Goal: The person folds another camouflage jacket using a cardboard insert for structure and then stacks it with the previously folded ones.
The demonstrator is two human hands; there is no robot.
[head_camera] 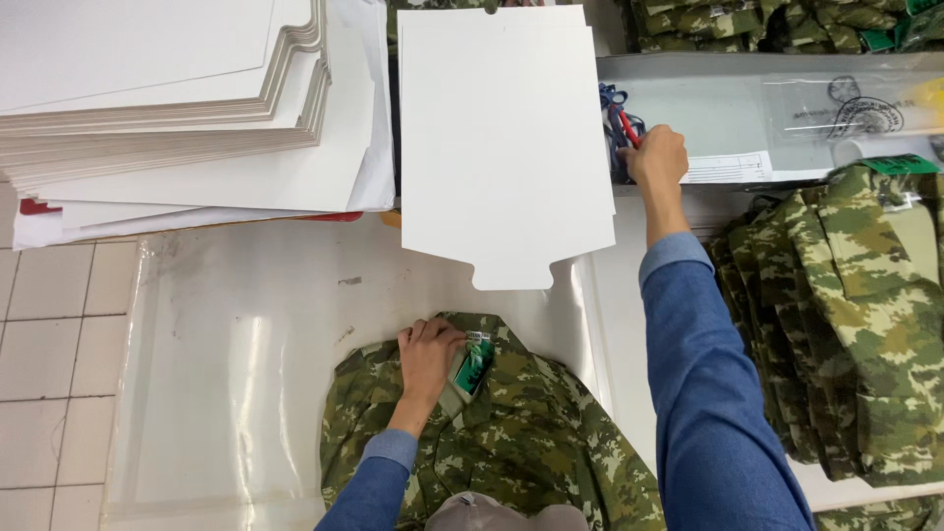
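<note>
A camouflage shirt lies flat on the plastic-covered table close to me. My left hand presses on its collar, beside a green hang tag. A white cardboard insert with a tab at its near edge lies just beyond the shirt. My right hand reaches far to the right of the insert, into a tangle of blue and red items at the edge of a grey shelf; its fingers are curled there, and what they hold is hidden.
A tall stack of white cardboard sheets fills the far left. Folded camouflage shirts are piled at the right, more at the back. Clear plastic bags lie on the grey shelf. Tiled floor shows on the left.
</note>
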